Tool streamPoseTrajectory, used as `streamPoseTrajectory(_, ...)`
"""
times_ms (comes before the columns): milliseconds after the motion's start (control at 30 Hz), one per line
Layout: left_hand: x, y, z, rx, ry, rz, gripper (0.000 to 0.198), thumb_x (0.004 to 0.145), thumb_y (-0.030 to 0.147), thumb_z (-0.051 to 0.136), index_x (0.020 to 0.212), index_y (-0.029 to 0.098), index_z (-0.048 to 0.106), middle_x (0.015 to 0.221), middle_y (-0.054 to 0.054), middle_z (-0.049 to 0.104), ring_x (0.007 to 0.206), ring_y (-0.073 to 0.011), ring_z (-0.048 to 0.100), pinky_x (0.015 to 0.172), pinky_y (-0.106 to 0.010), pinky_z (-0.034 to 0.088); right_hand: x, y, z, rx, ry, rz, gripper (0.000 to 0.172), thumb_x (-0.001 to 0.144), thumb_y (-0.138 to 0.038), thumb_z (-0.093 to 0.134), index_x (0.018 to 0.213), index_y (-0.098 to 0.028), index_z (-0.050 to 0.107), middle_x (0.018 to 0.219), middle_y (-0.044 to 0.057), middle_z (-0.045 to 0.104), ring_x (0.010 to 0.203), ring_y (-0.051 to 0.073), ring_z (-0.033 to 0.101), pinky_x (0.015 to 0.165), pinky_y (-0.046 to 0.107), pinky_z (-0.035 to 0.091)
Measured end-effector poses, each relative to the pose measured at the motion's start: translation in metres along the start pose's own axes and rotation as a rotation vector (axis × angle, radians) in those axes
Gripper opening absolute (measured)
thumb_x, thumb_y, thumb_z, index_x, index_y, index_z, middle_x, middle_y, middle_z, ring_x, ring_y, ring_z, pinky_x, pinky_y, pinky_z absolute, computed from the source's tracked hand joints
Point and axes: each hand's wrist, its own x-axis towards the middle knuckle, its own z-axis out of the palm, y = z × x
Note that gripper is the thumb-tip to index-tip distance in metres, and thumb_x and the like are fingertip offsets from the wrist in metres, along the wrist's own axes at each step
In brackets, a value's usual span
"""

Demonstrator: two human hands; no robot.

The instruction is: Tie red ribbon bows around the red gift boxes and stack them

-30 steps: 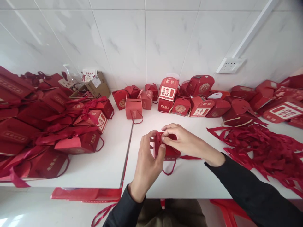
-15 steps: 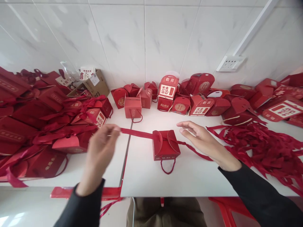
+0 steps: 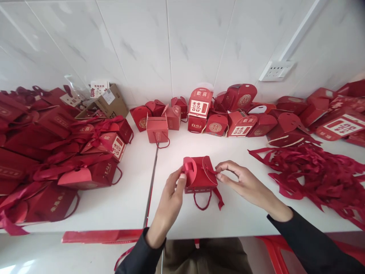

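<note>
A small red gift box (image 3: pixel 201 180) with two round top flaps and a cord handle stands on the white table (image 3: pixel 228 213) in front of me. A red ribbon (image 3: pixel 218 196) runs through its flaps and hangs down its right side. My left hand (image 3: pixel 171 199) pinches a bunched loop of the ribbon at the left flap. My right hand (image 3: pixel 245 182) pinches the ribbon at the right flap, fingers curled.
Several finished red boxes (image 3: pixel 216 114) line the wall behind. A heap of ribboned red boxes (image 3: pixel 57 152) fills the left table. Loose red ribbons (image 3: pixel 319 175) lie piled at the right. A cardboard carton (image 3: pixel 110 101) stands at the back left; a wall socket (image 3: pixel 275 70) is above.
Half a second ago my left hand had pulled the ribbon far out to the left and my right hand was open. Both hands have come back to the box and pinch the ribbon.
</note>
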Motion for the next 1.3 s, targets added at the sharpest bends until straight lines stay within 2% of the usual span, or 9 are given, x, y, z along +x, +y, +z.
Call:
streamPoseTrajectory(167, 0.018, 0.009, 0.010, -0.155, 0.075, 0.115, 0.034, 0.091, 0.051, 0.067, 0.107, 0.021, 0.073, 0.115, -0.010, 0.075, 0.107, -0.0258, 0.069, 0.090, -0.037, 0.055, 0.000, -0.007, -0.001, -0.030, 0.037, -0.009, 0.023, 0.102, -0.050, 0.057, 0.096, -0.027, 0.060, 0.100, 0.001, 0.067, 0.095, 0.023, 0.064, 0.080, 0.034, 0.049)
streamPoseTrajectory(300, 0.030, 0.009, -0.015, -0.049, 0.249, 0.199, 0.026, 0.090, 0.046, 0.067, 0.095, 0.021, 0.070, 0.099, -0.007, 0.074, 0.090, -0.0220, 0.068, 0.082, -0.035, 0.053, 0.000, -0.006, -0.003, -0.175, 0.140, -0.078, 0.012, 0.097, -0.039, 0.062, 0.105, -0.029, 0.063, 0.091, 0.000, 0.065, 0.084, 0.021, 0.064, 0.080, 0.035, 0.051)
streamPoseTrajectory(500, 0.030, 0.004, -0.040, 0.309, 0.517, 0.238, 0.023, 0.087, 0.042, 0.065, 0.099, 0.022, 0.064, 0.107, -0.007, 0.067, 0.093, -0.0234, 0.061, 0.080, -0.035, 0.047, -0.004, -0.008, 0.005, -0.212, 0.187, -0.098, 0.012, 0.098, -0.036, 0.057, 0.095, -0.030, 0.066, 0.083, 0.002, 0.067, 0.074, 0.023, 0.065, 0.073, 0.037, 0.050)
streamPoseTrajectory(600, 0.019, 0.003, -0.030, 0.321, 0.346, 0.096, 0.032, 0.093, 0.051, 0.055, 0.080, 0.022, 0.059, 0.080, -0.004, 0.065, 0.074, -0.0220, 0.059, 0.070, -0.034, 0.045, -0.007, -0.012, 0.010, -0.211, 0.230, -0.061, 0.015, 0.101, -0.040, 0.054, 0.101, -0.030, 0.065, 0.068, -0.001, 0.062, 0.059, 0.021, 0.061, 0.060, 0.035, 0.048)
streamPoseTrajectory(700, 0.012, 0.005, -0.015, 0.263, 0.113, 0.012, 0.051, 0.098, 0.059, 0.041, 0.075, 0.021, 0.065, 0.076, -0.006, 0.069, 0.076, -0.0249, 0.063, 0.070, -0.035, 0.047, -0.010, -0.016, 0.014, -0.090, 0.282, -0.029, 0.016, 0.101, -0.041, 0.056, 0.106, -0.029, 0.065, 0.085, 0.002, 0.074, 0.077, 0.024, 0.072, 0.062, 0.034, 0.054)
streamPoseTrajectory(800, 0.012, 0.013, -0.005, 0.160, 0.123, 0.052, 0.044, 0.097, 0.055, 0.047, 0.090, 0.021, 0.072, 0.094, -0.009, 0.076, 0.094, -0.0273, 0.068, 0.082, -0.037, 0.051, -0.012, -0.018, 0.018, 0.038, 0.301, -0.012, 0.027, 0.100, -0.044, 0.058, 0.119, -0.028, 0.067, 0.122, 0.007, 0.074, 0.108, 0.029, 0.072, 0.073, 0.036, 0.060)
streamPoseTrajectory(900, 0.015, 0.022, 0.002, -0.056, 0.060, 0.084, 0.036, 0.095, 0.048, 0.056, 0.113, 0.023, 0.074, 0.119, -0.009, 0.076, 0.117, -0.0272, 0.066, 0.096, -0.037, 0.052, -0.013, -0.020, 0.022, 0.144, 0.318, -0.038, 0.033, 0.101, -0.048, 0.059, 0.127, -0.029, 0.067, 0.134, 0.007, 0.069, 0.122, 0.029, 0.066, 0.096, 0.042, 0.057)
streamPoseTrajectory(1133, 0.019, 0.027, 0.011, -0.252, 0.054, 0.164, 0.038, 0.098, 0.052, 0.059, 0.100, 0.019, 0.078, 0.113, -0.008, 0.077, 0.108, -0.0242, 0.072, 0.094, -0.035, 0.057, 0.001, -0.019, 0.026, 0.821, 0.431, 0.103, 0.029, 0.092, -0.050, 0.075, 0.108, -0.027, 0.074, 0.109, 0.004, 0.072, 0.099, 0.024, 0.070, 0.098, 0.044, 0.058)
streamPoseTrajectory(1300, 0.008, 0.022, 0.008, -0.233, 0.104, 0.124, 0.038, 0.099, 0.053, 0.058, 0.099, 0.020, 0.076, 0.101, -0.007, 0.077, 0.101, -0.0231, 0.072, 0.094, -0.037, 0.056, 0.000, -0.022, 0.022, 0.880, 0.443, 0.101, 0.026, 0.088, -0.047, 0.079, 0.104, -0.028, 0.074, 0.101, 0.002, 0.069, 0.095, 0.022, 0.068, 0.098, 0.044, 0.058)
